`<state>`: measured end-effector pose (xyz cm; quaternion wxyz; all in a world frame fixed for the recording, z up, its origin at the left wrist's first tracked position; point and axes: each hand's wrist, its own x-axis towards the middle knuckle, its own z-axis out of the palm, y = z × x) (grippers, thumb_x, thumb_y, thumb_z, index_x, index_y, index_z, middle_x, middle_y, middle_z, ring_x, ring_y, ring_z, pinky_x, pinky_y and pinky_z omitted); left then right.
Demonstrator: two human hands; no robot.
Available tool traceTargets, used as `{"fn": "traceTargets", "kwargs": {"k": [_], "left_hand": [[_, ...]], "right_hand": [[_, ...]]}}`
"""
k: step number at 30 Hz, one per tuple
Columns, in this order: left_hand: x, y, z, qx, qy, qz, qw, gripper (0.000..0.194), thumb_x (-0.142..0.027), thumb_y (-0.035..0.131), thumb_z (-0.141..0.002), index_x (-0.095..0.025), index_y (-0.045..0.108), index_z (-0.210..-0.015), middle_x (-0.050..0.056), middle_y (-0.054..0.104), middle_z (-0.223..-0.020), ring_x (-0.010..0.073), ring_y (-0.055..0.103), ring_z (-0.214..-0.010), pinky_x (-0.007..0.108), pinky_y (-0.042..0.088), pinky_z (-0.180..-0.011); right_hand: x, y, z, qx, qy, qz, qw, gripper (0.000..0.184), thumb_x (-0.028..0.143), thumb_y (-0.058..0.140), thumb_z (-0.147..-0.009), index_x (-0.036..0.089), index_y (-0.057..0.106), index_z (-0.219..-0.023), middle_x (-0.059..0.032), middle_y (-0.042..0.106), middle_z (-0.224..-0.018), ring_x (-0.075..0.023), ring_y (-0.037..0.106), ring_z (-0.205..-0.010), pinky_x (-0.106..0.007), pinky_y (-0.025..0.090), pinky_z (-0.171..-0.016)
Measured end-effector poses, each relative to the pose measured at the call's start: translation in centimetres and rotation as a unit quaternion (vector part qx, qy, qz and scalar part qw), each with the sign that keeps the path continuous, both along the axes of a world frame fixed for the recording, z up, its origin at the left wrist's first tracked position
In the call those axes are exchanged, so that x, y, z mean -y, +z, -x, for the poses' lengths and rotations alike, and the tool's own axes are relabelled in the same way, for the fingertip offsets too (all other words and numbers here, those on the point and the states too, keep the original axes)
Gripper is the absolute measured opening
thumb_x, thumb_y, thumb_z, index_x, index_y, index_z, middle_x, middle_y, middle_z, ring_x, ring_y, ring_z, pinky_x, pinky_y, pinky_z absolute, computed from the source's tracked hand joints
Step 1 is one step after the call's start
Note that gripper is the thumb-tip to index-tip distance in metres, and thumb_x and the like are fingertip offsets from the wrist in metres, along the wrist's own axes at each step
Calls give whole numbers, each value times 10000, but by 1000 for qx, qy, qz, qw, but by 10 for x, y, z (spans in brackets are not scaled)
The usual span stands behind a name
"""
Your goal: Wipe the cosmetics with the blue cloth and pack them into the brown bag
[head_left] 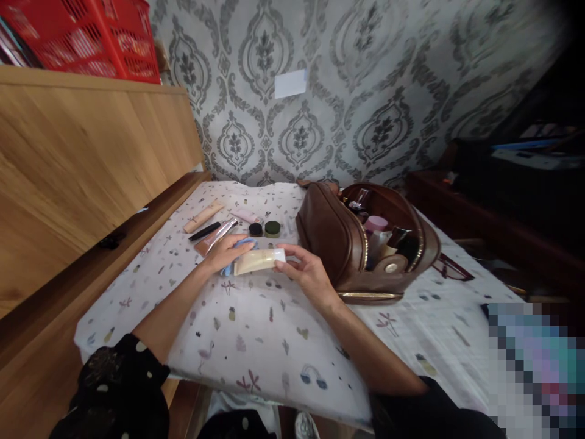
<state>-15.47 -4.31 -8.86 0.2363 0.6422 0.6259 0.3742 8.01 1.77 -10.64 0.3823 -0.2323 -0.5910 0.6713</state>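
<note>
A pale yellow squeeze tube [256, 261] with a white cap lies almost level above the table. My right hand [307, 271] grips it at the cap end between thumb and fingers. Closed on a blue cloth [245, 242], my left hand [225, 251] is at the tube's other end; the cloth is bunched under its fingers. Just beyond the left hand are a silver-capped tube [222, 234], a black stick [205, 231], a peach tube [203, 217] and a pink tube [245, 215]. Two small dark-lidded jars [272, 228] stand beside them.
An unzipped brown cosmetic bag [326, 238] full of bottles and tubes stands right of my hands. A patterned white cloth [265, 341] covers the table. To the left rises a wooden panel [100, 134] with a red basket [91, 42] on top. A patterned wall is behind.
</note>
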Motion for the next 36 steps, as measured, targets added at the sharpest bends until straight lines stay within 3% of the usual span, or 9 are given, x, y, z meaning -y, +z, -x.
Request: {"fn": "traceTargets", "kwargs": {"k": [7, 12, 19, 21, 23, 26, 28, 31, 36], "left_hand": [[0, 0, -12, 17, 55, -56, 997, 422, -554, 532, -913, -189, 509, -701, -20, 472, -663, 122, 446, -642, 236, 375, -592], [-3, 0, -11, 13, 79, -77, 994, 413, -549, 530, -905, -187, 515, -707, -14, 496, -673, 138, 485, -685, 243, 403, -632], [0, -2, -15, -161, 69, -77, 981, 406, -474, 452, -984, -192, 488, -694, -14, 493, -629, 148, 483, -640, 273, 385, -635], [2, -2, -19, -225, 76, -106, 966, 354, -432, 444, -998, -192, 584, -779, 24, 614, -731, 182, 569, -725, 301, 441, -711], [4, 0, -23, -251, 83, -155, 952, 305, -392, 430, -1008, -192, 659, -986, 78, 711, -978, 228, 639, -928, 344, 486, -845], [7, 4, -28, -227, 63, -188, 954, 386, -386, 419, -1016, -191, 583, -1306, 114, 661, -1304, 251, 607, -1188, 388, 466, -1018], [8, 8, -29, -192, -10, -148, 970, 405, -420, 409, -1019, -184, 596, -1289, 109, 664, -1296, 248, 609, -1187, 381, 461, -1027], [10, 14, -28, -107, -134, -16, 985, 440, -493, 376, -1021, -170, 668, -1082, 79, 712, -1055, 216, 653, -964, 323, 503, -855], [10, 20, -17, 16, -180, 100, 978, 441, -594, 590, -886, -167, 672, -957, 29, 636, -809, 171, 576, -720, 255, 429, -597]], "right_hand": [[0, 2, 0, 23, 6, -16, 1000, 539, 475, 885, -611, 203, 681, -1030, -2, 654, -902, -134, 639, -690, -264, 533, -589], [2, 1, 1, 22, 5, -30, 999, 507, 488, 869, -631, 192, 669, -990, 3, 652, -808, -124, 596, -654, -247, 489, -553], [2, -3, 1, 34, 5, -31, 999, 492, 481, 879, -613, 200, 671, -959, 2, 662, -791, -134, 583, -644, -273, 493, -592], [3, -4, 2, 43, 19, -39, 998, 471, 453, 873, -625, 209, 690, -983, 4, 657, -817, -133, 576, -658, -279, 490, -620], [5, -6, 2, 47, 37, -52, 997, 435, 423, 851, -659, 216, 706, -1013, 2, 654, -831, -140, 579, -689, -282, 485, -641], [7, -7, 3, 40, 52, -72, 995, 403, 380, 822, -698, 223, 720, -1055, -3, 660, -860, -139, 572, -709, -281, 482, -657], [8, -8, 3, 32, 58, -81, 995, 396, 360, 813, -714, 232, 726, -1079, -10, 668, -909, -138, 577, -731, -289, 496, -686], [9, -8, 3, 21, 71, -78, 994, 395, 361, 820, -718, 236, 732, -1082, -26, 685, -983, -150, 602, -784, -317, 525, -759], [10, -8, 3, 28, 82, -76, 993, 403, 359, 819, -727, 220, 741, -1098, -39, 706, -998, -157, 627, -804, -327, 534, -782]]}}
